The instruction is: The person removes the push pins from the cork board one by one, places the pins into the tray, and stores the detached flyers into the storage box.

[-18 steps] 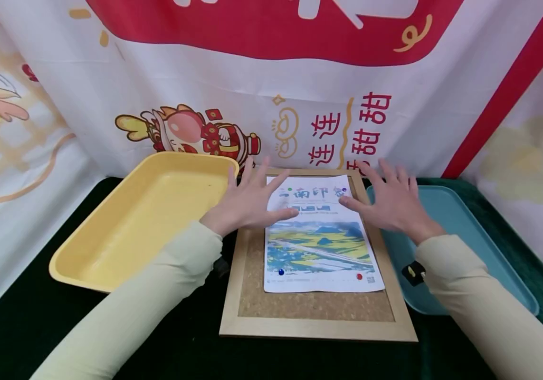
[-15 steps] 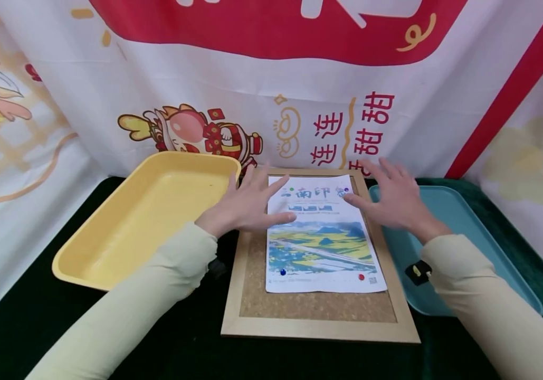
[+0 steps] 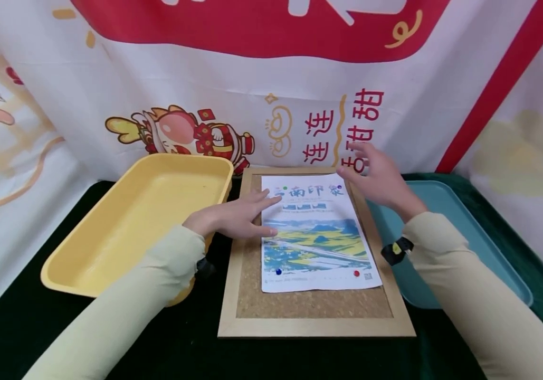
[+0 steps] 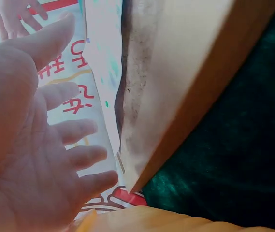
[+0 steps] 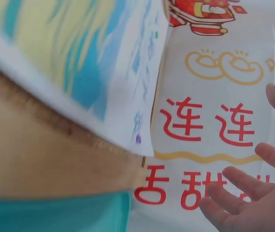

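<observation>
A printed poster [image 3: 318, 250] with a blue and yellow landscape lies on a wood-framed cork board [image 3: 314, 306]. Colored pushpins sit at its corners: a blue pushpin [image 3: 278, 272], a red pushpin [image 3: 356, 273], a green one and a purple one. My left hand [image 3: 233, 217] hovers over the board's left side, fingers spread, its fingertips overlapping the poster's left edge. Near the upper right corner of the board, my right hand [image 3: 378, 177] is raised with extended fingers. Both wrist views show the palms holding nothing.
A yellow tray [image 3: 76, 274] stands to the left of the board, behind my left forearm. On the right, a teal tray [image 3: 470, 232] lies partly under my right arm. Dark green cloth [image 3: 195, 353] covers the table, and a printed white curtain [image 3: 233, 79] hangs behind.
My left hand has shifted left and lower, turning more sideways. The right hand has risen toward the curtain. Poster and pushpins stay where they were on the board.
</observation>
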Tool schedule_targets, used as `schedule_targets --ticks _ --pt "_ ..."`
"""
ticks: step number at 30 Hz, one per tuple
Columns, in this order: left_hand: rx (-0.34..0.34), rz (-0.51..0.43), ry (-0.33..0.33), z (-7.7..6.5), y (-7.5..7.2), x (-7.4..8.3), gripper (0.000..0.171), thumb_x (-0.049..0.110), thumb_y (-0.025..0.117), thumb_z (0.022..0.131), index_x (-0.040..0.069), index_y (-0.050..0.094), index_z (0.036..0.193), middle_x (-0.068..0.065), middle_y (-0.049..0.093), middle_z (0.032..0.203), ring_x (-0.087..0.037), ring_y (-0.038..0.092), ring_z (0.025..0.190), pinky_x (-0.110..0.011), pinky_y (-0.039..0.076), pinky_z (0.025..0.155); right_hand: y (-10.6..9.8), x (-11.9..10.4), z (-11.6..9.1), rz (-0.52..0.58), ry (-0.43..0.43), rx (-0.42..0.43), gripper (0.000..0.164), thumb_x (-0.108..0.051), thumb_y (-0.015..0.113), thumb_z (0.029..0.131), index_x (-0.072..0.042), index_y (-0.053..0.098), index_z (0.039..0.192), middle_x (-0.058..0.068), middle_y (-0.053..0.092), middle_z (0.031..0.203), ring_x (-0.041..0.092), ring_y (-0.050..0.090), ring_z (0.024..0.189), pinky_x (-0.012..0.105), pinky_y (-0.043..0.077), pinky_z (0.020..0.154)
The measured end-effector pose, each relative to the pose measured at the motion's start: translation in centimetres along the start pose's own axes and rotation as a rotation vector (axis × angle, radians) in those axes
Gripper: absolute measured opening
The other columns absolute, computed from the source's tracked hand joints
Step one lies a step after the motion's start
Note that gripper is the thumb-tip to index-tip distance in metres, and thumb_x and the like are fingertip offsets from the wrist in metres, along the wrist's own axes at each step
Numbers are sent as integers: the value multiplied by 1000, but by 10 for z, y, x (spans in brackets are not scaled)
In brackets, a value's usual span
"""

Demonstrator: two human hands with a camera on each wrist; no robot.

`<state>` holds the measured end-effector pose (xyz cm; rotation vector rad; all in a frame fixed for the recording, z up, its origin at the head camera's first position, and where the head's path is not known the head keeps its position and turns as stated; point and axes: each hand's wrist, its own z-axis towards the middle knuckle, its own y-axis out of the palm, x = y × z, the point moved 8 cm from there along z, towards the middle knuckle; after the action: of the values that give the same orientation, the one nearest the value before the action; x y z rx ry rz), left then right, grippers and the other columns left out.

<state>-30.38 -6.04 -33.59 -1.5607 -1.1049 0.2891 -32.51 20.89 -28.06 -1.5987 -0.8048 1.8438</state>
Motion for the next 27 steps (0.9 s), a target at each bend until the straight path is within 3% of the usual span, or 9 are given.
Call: schedule_targets --ticks 12,19,27 --pt "-112 0 -30 5 11 -8 84 52 61 105 24 19 172 -14 -4 181 -36 -7 168 -58 5 135 19 -16 20 114 43 -45 67 -52 65 103 -32 42 163 12 43 169 39 47 148 66 46 114" --pt "-119 17 -24 7 12 -8 85 49 65 104 22 21 172 -14 -2 181 -36 -5 168 -58 6 135 27 -20 28 207 58 -29 68 -50 68 102 -28 45 162 11 53 159 35 52 143 61 47 114" --pt "-140 25 -27 7 14 -10 85 48 64 105 25 18 172 -13 -5 180 -39 -10 167 -60 2 135 46 -25 36 343 99 -38 53 -40 72 102 -22 58 150 10 60 146 30 57 131 55 51 110"
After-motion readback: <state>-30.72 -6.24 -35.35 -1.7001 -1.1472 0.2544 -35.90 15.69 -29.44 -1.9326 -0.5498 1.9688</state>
